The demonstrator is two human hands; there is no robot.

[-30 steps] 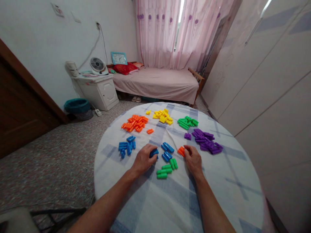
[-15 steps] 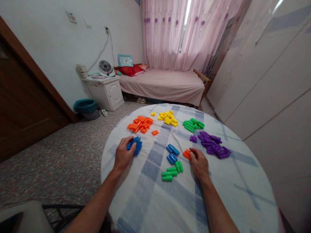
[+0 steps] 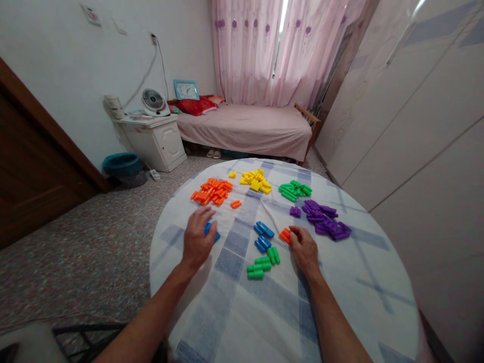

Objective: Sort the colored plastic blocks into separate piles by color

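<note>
My left hand [image 3: 198,236] hovers over the blue block pile [image 3: 215,233], its thumb and fingers apart, hiding much of the pile. With thumb and fingers, my right hand [image 3: 304,248] grips an orange block [image 3: 285,235] at the tabletop. Between the hands lie blue blocks [image 3: 265,229] in two small groups. Just nearer to me are several green blocks [image 3: 259,267], one group touching or almost touching the lower blue one. All the pieces look like smooth plastic tubes joined side by side.
Around the far side of the round, cloth-covered table [image 3: 234,312] lie an orange pile [image 3: 214,191], a yellow pile [image 3: 256,181], a green pile [image 3: 295,190] and a purple pile [image 3: 325,219]. A single orange piece [image 3: 235,204] and a small purple piece [image 3: 295,212] lie apart.
My left hand has risen off the blue pile and its fingers have spread. My right hand still holds the orange block. The whole view has shifted slightly.
</note>
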